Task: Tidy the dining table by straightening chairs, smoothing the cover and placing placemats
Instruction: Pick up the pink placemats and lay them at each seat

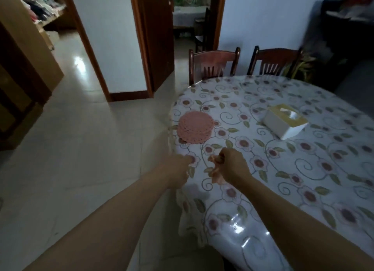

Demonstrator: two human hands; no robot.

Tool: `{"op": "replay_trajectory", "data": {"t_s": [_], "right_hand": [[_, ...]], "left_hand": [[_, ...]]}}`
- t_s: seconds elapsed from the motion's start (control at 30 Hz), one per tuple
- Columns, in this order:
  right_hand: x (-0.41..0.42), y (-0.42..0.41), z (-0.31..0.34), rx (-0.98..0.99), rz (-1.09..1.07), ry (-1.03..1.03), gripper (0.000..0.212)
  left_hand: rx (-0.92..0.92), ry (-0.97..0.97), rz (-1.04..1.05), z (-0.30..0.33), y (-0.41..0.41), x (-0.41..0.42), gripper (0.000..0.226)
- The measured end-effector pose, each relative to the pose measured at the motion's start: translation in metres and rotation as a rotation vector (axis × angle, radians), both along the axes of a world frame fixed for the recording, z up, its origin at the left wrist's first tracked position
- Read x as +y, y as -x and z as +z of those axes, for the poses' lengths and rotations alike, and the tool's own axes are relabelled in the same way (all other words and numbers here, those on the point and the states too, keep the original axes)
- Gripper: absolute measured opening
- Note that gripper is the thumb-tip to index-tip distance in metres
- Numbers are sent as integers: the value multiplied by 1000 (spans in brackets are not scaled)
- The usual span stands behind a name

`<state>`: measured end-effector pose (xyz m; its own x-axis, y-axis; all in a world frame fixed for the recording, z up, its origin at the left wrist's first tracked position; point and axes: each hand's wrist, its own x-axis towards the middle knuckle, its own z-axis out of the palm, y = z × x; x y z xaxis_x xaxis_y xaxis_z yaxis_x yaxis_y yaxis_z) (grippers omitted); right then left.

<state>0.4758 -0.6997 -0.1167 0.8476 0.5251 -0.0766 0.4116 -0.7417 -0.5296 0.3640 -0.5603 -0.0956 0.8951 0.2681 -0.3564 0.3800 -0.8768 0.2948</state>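
A white cover [283, 169] with pink flowers and green leaves lies under both hands. Beyond them: a stack of pink crocheted placemats [195, 127], a white-and-yellow tissue box [285, 122], 2 dark red-brown chairs [214, 63].

Stack of placemats [194, 127] sits on the table [283, 169] near its left edge. Tissue box [284, 121] well to the right of it, mid-table. Two chairs [213, 65] [274, 61] side by side behind the far edge. Both hands [179, 172] [232, 166] at the near-left edge, in front of the stack.
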Motion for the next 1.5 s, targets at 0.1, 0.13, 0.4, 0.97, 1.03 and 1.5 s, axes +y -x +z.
{"op": "replay_trajectory", "data": {"t_s": [0.1, 0.13, 0.4, 0.97, 1.03, 1.5], "right_hand": [[11, 4, 7, 79, -95, 12, 23], [13, 3, 7, 76, -146, 23, 22], [18, -31, -21, 36, -422, 277, 34], [186, -168, -106, 460, -654, 104, 64], [199, -176, -117, 501, -714, 115, 61], [246, -208, -158, 695, -1392, 28, 90]], "left_hand": [[8, -12, -127, -2, -17, 30, 44], [15, -11, -171, -3, -25, 38, 42], [25, 54, -305, -31, -97, 82, 47], [144, 80, -389, -98, -283, 234, 44], [161, 48, -475, -113, -308, 249, 32], [221, -29, -543, -170, -418, 266, 58]]}}
